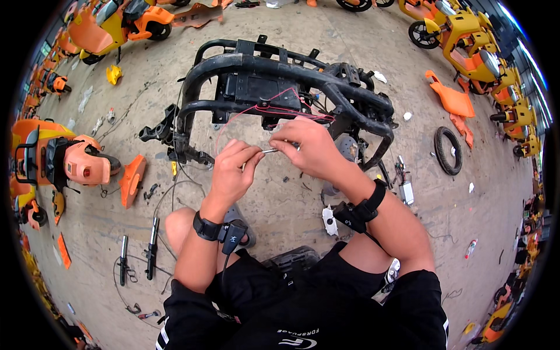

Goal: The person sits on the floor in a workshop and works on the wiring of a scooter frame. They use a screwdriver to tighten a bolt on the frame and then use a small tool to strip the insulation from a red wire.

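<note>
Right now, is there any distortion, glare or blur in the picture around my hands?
In the head view, fisheye bending tilts the scooters toward the black rim; in the head view, bright strips glare at upper right; also in the head view, your left hand and right hand look fairly sharp, but the silver piece between them is too small to make out fully.

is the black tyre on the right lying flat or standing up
Lying flat: the black tyre shows its whole ring to the downward-looking camera, with the floor visible through its opening.
</note>
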Action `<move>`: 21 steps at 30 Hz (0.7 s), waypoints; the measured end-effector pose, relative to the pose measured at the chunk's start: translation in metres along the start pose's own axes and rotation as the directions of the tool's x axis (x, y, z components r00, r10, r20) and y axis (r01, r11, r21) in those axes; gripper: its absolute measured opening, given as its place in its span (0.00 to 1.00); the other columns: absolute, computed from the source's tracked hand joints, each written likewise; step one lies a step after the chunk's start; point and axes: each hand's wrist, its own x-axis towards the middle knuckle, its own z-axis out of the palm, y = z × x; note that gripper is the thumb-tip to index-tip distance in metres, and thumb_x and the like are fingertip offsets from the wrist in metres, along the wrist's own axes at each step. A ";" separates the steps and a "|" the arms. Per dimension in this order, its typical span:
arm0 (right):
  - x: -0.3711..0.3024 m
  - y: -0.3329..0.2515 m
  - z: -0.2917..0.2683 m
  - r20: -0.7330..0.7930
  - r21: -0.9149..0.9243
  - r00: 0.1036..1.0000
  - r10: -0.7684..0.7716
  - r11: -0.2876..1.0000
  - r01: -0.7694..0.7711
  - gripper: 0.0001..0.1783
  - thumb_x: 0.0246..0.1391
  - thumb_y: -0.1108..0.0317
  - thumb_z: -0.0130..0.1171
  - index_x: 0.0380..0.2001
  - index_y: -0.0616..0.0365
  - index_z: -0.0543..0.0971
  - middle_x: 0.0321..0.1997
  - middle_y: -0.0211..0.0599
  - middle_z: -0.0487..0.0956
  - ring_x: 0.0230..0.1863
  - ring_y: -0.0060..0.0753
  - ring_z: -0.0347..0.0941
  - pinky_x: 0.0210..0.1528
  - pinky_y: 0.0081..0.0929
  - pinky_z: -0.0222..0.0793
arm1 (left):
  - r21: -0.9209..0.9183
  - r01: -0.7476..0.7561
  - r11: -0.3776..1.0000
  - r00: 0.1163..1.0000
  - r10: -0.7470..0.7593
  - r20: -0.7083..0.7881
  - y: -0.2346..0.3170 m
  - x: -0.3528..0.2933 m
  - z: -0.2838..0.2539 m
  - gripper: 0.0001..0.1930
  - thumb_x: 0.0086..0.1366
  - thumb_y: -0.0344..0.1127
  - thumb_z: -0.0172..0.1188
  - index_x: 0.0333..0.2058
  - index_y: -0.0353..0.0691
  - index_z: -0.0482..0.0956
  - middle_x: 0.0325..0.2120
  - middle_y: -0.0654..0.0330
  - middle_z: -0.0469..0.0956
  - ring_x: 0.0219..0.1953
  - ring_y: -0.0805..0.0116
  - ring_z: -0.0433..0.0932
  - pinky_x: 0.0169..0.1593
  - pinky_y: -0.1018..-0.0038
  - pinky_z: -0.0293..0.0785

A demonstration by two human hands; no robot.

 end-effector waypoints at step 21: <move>-0.025 0.038 0.012 0.760 0.542 0.387 0.522 -0.182 -0.820 0.14 0.59 0.63 0.60 0.44 0.62 0.78 0.40 0.35 0.81 0.39 0.28 0.78 0.41 0.25 0.74 | -0.249 0.232 0.940 0.973 -0.221 0.069 -0.003 0.002 -0.011 0.04 0.57 0.25 0.65 0.31 0.31 0.83 0.23 0.59 0.77 0.26 0.71 0.72 0.29 0.76 0.65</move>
